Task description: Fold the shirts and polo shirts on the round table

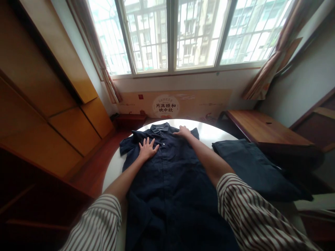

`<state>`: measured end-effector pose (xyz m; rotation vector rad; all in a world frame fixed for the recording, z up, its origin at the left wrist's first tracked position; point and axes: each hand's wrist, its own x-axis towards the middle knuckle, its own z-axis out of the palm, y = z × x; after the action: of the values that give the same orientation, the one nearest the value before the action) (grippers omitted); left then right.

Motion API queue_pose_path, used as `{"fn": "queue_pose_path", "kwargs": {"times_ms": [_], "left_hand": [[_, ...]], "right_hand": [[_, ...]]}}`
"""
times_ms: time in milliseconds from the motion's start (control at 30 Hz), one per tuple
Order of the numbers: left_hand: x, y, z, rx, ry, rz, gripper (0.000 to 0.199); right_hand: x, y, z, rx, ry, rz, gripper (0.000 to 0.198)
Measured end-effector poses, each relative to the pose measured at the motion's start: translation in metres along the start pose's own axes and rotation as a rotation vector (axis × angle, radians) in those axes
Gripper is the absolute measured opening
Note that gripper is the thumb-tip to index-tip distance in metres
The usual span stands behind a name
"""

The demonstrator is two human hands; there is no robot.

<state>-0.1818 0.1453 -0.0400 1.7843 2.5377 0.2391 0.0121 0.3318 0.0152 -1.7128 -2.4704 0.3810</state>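
A dark navy button-up shirt [170,174] lies front side up on a white round table [111,170], its collar at the far edge. My left hand [148,149] rests flat on the left chest of the shirt as I see it, fingers spread. Near the shoulder on the right side, my right hand [183,132] touches the cloth with its thumb stretched out towards the collar. Neither hand grips the fabric visibly. The shirt's lower part runs towards me, between my forearms.
Folded dark trousers or similar cloth [251,167] lie at the table's right side. A wooden desk [269,125] stands beyond on the right, wooden cabinets [78,125] on the left. Behind the table are a printed banner [199,104] and a barred window [171,35] with curtains.
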Motion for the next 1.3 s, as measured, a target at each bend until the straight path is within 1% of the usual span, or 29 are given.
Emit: {"fn": "queue_pose_path", "kwargs": {"times_ms": [33,100,167,200,333,433,533,600,633,700,767,867,933,967,1000,1033,1067,1100,1133,1167,1200,1233,1300], "left_hand": [[-0.001,0.0,0.0,-0.002,-0.001,0.005,0.073],[-0.001,-0.002,-0.001,-0.003,-0.01,0.022,0.074],[0.002,-0.003,-0.003,-0.007,-0.036,0.054,0.074],[0.005,-0.004,-0.005,-0.011,-0.058,0.076,0.074],[0.027,0.0,-0.009,-0.031,-0.14,0.167,0.07],[0.047,0.01,-0.008,-0.038,-0.155,0.177,0.065],[0.058,0.018,-0.006,-0.041,-0.153,0.148,0.062],[0.058,0.019,-0.005,-0.048,-0.142,0.143,0.062],[0.056,0.019,-0.005,-0.052,-0.134,0.142,0.062],[0.05,0.018,-0.005,-0.058,-0.114,0.138,0.062],[0.04,0.016,-0.006,-0.061,-0.102,0.134,0.061],[0.01,0.01,-0.01,-0.049,-0.114,0.151,0.059],[-0.023,0.002,-0.017,-0.043,-0.13,0.208,0.057],[-0.044,-0.003,-0.022,-0.053,-0.133,0.261,0.056],[-0.068,-0.009,-0.029,-0.078,-0.134,0.334,0.054],[-0.093,-0.015,-0.037,-0.119,-0.133,0.428,0.052],[-0.12,-0.021,-0.046,-0.179,-0.131,0.512,0.049],[-0.147,-0.028,-0.055,-0.245,-0.142,0.572,0.044],[-0.173,-0.034,-0.064,-0.301,-0.159,0.607,0.04],[-0.196,-0.041,-0.072,-0.338,-0.193,0.624,0.039],[-0.216,-0.047,-0.078,-0.347,-0.247,0.63,0.041],[-0.233,-0.054,-0.083,-0.337,-0.292,0.616,0.045],[-0.254,-0.066,-0.087,-0.295,-0.364,0.557,0.051]], "right_hand": [[0.001,-0.001,0.0,-0.002,-0.012,0.004,0.059],[0.0,-0.003,0.001,-0.007,-0.012,0.001,0.049],[-0.004,-0.001,-0.001,-0.018,0.034,0.0,0.035],[-0.007,0.001,-0.002,-0.027,0.069,0.004,0.032],[-0.021,0.015,-0.009,-0.068,0.2,0.038,0.041],[-0.029,0.024,-0.015,-0.1,0.216,0.049,0.045],[-0.038,0.028,-0.022,-0.136,0.14,0.015,0.054],[-0.046,0.03,-0.027,-0.173,0.065,-0.021,0.062],[-0.051,0.032,-0.03,-0.196,0.025,-0.035,0.062],[-0.065,0.034,-0.036,-0.25,-0.062,-0.053,0.055],[-0.086,0.036,-0.042,-0.305,-0.14,-0.079,0.043],[-0.134,0.037,-0.05,-0.359,-0.207,-0.19,0.03],[-0.181,0.04,-0.053,-0.355,-0.239,-0.319,0.028],[-0.208,0.042,-0.054,-0.337,-0.259,-0.392,0.029],[-0.237,0.046,-0.053,-0.292,-0.271,-0.523,0.031],[-0.266,0.051,-0.052,-0.215,-0.265,-0.634,0.031],[-0.296,0.057,-0.05,-0.131,-0.245,-0.707,0.031],[-0.324,0.064,-0.046,-0.068,-0.219,-0.729,0.036],[-0.349,0.072,-0.04,-0.026,-0.213,-0.747,0.046],[-0.372,0.08,-0.034,0.004,-0.203,-0.767,0.057],[-0.391,0.089,-0.026,0.013,-0.177,-0.771,0.063],[-0.406,0.097,-0.017,0.017,-0.135,-0.771,0.061],[-0.425,0.112,0.003,0.019,-0.041,-0.762,0.041]]}}
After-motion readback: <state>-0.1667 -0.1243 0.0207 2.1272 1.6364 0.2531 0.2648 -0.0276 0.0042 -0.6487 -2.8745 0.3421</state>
